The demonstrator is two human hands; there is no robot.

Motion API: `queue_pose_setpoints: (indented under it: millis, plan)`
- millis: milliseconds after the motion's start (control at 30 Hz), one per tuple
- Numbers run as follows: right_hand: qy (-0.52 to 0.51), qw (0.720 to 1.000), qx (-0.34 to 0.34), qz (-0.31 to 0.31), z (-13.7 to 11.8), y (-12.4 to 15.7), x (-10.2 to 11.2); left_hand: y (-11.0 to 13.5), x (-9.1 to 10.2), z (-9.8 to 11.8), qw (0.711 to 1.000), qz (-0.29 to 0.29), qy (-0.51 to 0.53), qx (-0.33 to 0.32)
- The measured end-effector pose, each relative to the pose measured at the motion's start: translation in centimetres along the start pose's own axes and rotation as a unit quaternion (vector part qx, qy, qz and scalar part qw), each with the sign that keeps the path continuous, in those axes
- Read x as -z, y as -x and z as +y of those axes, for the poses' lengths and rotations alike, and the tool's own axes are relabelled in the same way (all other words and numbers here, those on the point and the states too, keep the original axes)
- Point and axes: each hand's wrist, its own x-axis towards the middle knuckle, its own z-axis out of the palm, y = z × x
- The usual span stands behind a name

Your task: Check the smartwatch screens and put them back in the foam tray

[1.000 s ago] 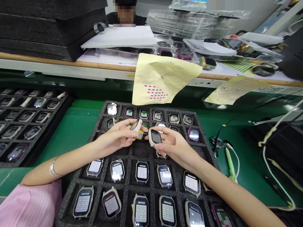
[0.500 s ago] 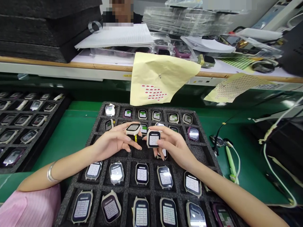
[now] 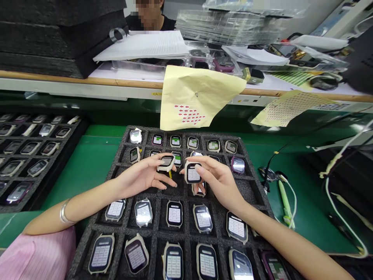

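My left hand grips a light-framed smartwatch tilted almost edge-on, thumb over its screen, with a bit of yellow hanging below it. In my right hand is a second smartwatch, its lit screen of white boxes facing me and my thumb on the screen. Both hands are above a black foam tray of square compartments. Several strapless watches lie in it, such as a watch with a white grid on its screen. Another watch shows partly behind my right fingers.
A second foam tray of watches stands at the left on the green table. Yellow paper with red arrows hangs from the shelf ahead. Cables and a green tool lie at the right. A person is behind the shelf.
Both held watches have shifted slightly to the right. My left thumb has come onto its watch's screen, and my right thumb is higher on the other screen.
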Motion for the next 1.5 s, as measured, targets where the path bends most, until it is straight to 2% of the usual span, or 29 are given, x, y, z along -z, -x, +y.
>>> queue_pose_setpoints:
  millis: [233, 500, 667, 867, 1067, 1167, 1333, 1500]
  plan:
    - [0.002, 1.0, 0.003, 0.002, -0.1, 0.1, 0.2, 0.2, -0.1, 0.2, 1.0, 0.005, 0.02, 0.011]
    - [0.001, 1.0, -0.008, 0.019, -0.2, 0.0, 0.1, 0.0, 0.0, 0.0, 0.999, -0.029, 0.043, -0.01]
    - [-0.001, 1.0, -0.005, 0.019, -0.2, 0.0, 0.1, 0.0, -0.2, -0.1, 0.997, 0.007, -0.038, -0.063]
    - [0.01, 1.0, -0.004, 0.01, -0.2, 0.0, 0.0, 0.2, -0.7, -0.5, 0.989, 0.044, -0.101, -0.095]
    - [0.031, 0.999, -0.003, 0.014, -0.2, 0.1, -0.1, 0.2, -0.8, -1.0, 0.96, 0.078, -0.208, -0.169]
    - [0.029, 1.0, -0.002, 0.009, -0.1, 0.1, -0.1, 0.2, -0.7, -1.0, 0.951, 0.087, -0.228, -0.188]
    - [0.035, 0.999, -0.006, 0.002, 0.0, 0.1, -0.1, 0.4, -1.0, -0.9, 0.971, 0.077, -0.164, -0.157]
    - [0.016, 1.0, -0.01, 0.02, -0.1, 0.2, -0.1, 0.5, -1.1, -0.7, 0.992, 0.034, -0.065, -0.099]
